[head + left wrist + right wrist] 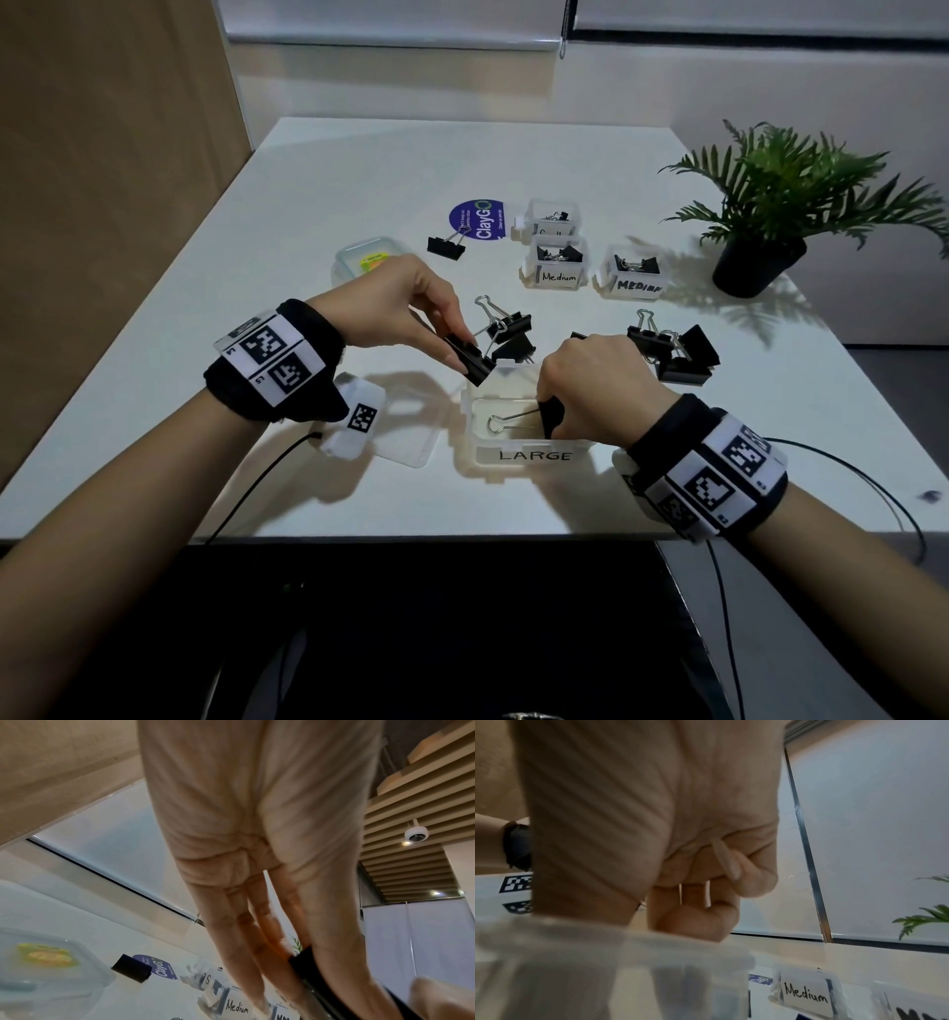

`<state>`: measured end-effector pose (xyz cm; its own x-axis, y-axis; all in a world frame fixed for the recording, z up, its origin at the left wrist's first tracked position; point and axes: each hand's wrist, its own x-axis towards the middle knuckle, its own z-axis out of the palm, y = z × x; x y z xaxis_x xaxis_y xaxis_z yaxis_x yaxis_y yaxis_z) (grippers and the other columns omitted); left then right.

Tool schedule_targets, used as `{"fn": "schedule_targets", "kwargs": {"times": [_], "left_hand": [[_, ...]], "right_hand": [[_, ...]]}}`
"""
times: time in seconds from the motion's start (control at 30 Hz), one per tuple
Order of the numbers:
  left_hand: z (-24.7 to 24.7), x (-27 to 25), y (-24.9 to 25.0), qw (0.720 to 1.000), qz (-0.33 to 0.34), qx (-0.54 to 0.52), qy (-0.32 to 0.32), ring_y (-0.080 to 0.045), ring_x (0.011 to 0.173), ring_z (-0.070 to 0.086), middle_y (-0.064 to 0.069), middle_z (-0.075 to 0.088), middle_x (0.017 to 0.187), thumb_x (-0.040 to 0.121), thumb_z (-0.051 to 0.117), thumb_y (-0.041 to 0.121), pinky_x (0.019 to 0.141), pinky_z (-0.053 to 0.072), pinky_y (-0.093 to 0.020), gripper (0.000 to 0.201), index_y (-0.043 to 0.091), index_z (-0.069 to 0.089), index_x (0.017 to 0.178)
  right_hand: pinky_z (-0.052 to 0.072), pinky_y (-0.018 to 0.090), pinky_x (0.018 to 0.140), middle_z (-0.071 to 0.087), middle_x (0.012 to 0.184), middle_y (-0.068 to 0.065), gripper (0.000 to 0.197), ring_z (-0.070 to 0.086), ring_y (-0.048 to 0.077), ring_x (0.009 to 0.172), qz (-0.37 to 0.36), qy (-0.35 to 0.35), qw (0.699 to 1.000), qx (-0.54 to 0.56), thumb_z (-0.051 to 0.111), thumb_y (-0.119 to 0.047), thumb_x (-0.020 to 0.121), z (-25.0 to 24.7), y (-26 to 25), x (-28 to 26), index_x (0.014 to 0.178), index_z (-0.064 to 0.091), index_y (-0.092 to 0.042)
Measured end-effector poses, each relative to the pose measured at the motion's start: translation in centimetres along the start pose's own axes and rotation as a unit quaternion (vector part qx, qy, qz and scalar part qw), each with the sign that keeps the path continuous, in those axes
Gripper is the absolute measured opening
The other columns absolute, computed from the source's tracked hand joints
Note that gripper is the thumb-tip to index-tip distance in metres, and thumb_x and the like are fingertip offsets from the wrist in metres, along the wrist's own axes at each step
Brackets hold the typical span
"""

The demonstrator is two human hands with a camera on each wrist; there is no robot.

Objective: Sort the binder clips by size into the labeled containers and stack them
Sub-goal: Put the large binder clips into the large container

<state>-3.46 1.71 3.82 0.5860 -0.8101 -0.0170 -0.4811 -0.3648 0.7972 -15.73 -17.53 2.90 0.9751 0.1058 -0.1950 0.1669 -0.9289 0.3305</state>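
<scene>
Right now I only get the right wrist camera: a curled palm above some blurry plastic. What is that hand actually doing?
Observer: The right hand holds a black binder clip down inside the clear container labeled LARGE.
Visitor: And the other hand?
Observer: The left hand pinches a second clip just above that container's far left corner.
Visitor: Are any clips not yet sorted?
Observer: Yes. Loose clips lie in a group on the table to the right of the container, more sit just behind it, and a lone clip lies farther off beside the blue sticker.
</scene>
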Motion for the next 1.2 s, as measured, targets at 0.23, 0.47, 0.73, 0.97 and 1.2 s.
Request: {"fn": "schedule_targets", "kwargs": {"times": [0.23,0.47,0.73,0.97,1.2], "left_hand": [[0.2,0.0,0.5,1.0,0.006,0.015,-0.012,-0.027,0.087,0.07,-0.009,0.075,0.09,0.063,0.087,0.012,0.083,0.055,-0.052,0.024,0.008,0.076,0.085],[0.8,-0.2,1.2,0.998,0.039,0.048,-0.025,-0.03,0.084,0.064,-0.007,0.073,0.087,0.063,0.088,0.022,0.074,0.053,-0.052,0.024,0.021,0.077,0.084],[1.8,-0.2,2.1,0.995,0.084,0.027,-0.054,-0.035,0.083,0.061,-0.006,0.071,0.089,0.066,0.086,0.025,0.072,0.051,-0.052,0.028,0.016,0.078,0.091],[2.3,-0.2,1.8,0.995,0.061,0.001,-0.079,-0.03,0.088,0.062,-0.004,0.071,0.092,0.067,0.085,0.02,0.078,0.052,-0.053,0.032,0.013,0.076,0.096],[2.0,0.0,1.2,0.998,0.012,0.04,-0.05,-0.006,0.1,0.061,0.008,0.069,0.107,0.06,0.089,0.031,0.079,0.056,-0.026,0.061,0.028,0.067,0.116]], "right_hand": [[0.011,0.023,0.047,0.034,0.062,-0.001,0.018,0.041,0.028,0.062,0.007,0.003,0.999,-0.031,0.056,-0.002,0.073,0.4,0.0,0.1,0.072,0.051,-0.019],[0.036,0.025,0.059,0.062,0.081,-0.007,0.028,0.062,0.024,0.08,0.037,0.069,0.991,0.105,0.081,-0.042,0.065,-0.2,2.3,0.0,0.079,0.064,-0.024],[0.054,0.029,0.065,0.068,0.102,-0.015,0.047,0.062,-0.007,0.073,-0.117,0.129,0.939,0.298,0.084,-0.032,0.069,-0.5,5.1,0.2,0.113,0.069,-0.037],[0.034,0.019,0.053,0.07,0.083,-0.016,0.017,0.049,-0.004,0.065,-0.106,0.149,0.963,0.197,0.078,-0.039,0.074,-0.9,4.4,0.0,0.091,0.076,-0.039],[0.039,0.025,0.062,0.069,0.08,-0.01,0.016,0.064,0.016,0.081,-0.031,0.086,0.981,0.173,0.076,-0.035,0.072,-0.1,3.8,0.1,0.088,0.075,-0.034]]}}
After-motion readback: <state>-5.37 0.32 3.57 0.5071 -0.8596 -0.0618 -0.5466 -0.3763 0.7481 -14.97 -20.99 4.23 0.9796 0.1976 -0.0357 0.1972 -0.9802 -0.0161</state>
